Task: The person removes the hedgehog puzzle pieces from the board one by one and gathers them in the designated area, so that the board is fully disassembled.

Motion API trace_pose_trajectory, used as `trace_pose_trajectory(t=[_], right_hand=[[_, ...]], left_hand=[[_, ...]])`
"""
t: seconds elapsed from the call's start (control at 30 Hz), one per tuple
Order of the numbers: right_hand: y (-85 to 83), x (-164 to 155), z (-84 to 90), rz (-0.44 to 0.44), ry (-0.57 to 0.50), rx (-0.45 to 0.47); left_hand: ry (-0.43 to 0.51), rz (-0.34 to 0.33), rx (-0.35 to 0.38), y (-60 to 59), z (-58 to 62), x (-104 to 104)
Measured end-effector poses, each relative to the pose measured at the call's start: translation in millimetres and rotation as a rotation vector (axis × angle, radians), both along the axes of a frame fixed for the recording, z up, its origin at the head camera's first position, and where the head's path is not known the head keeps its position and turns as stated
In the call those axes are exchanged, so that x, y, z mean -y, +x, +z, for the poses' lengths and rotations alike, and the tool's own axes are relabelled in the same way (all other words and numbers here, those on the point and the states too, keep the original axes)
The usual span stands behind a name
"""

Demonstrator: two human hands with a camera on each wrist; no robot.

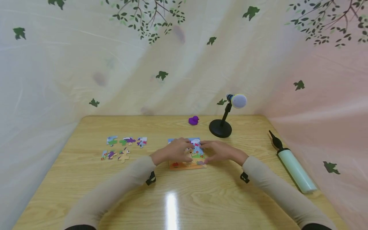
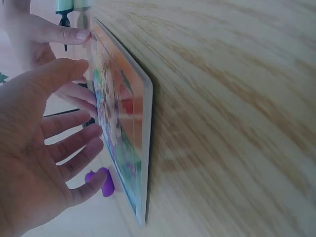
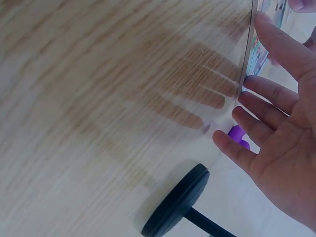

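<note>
A picture puzzle in a flat tray (image 1: pixel 188 168) lies on the wooden table, its frame orange along the near side and blue along the far side. Over its left and middle part hovers my left hand (image 1: pixel 179 150), whose fingers are spread and slightly bent in the left wrist view, with nothing held. My right hand (image 1: pixel 220 151) is at the tray's right edge. In the right wrist view its thumb (image 3: pixel 276 42) and index fingertip are right at that edge, the other fingers loosely extended. Part of the picture is hidden under the left hand.
Several loose puzzle pieces (image 1: pixel 124 155) lie left of the tray in two rough rows. Behind it sits a purple toy duck (image 1: pixel 194 120). A microphone (image 1: pixel 238 101) on a round black stand (image 1: pixel 220 128) is back right; a pale green hand pump (image 1: pixel 297 171) lies along the right edge.
</note>
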State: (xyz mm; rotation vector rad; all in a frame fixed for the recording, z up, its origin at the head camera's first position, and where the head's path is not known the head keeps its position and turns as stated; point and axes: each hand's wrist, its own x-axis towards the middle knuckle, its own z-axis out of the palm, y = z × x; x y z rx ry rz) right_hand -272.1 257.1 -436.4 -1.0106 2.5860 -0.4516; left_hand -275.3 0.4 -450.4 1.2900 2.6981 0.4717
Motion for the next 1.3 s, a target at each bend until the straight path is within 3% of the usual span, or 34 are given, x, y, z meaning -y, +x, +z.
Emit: trace_pose_trajectory(t=[0.13,0.37,0.7,1.3], right_hand=[[-1.1,2.1,0.7,0.012,0.004,-0.002],[-2.2,1.4,-2.1,-0.006,-0.033,0.020],[-4.6,-4.0,-8.0,-0.026,-0.120,0.024],[-4.6,-4.8,-7.8,-0.046,-0.138,0.058]], left_hand=[[-0.021,0.045,0.051,-0.9,-2.3,-4.7],[-0.003,0.060,0.099,-0.4,-5.8,-5.7],[0.028,0.047,0.118,-2.2,-7.2,-7.9],[0.048,0.080,0.173,-7.3,-5.7,-13.1]])
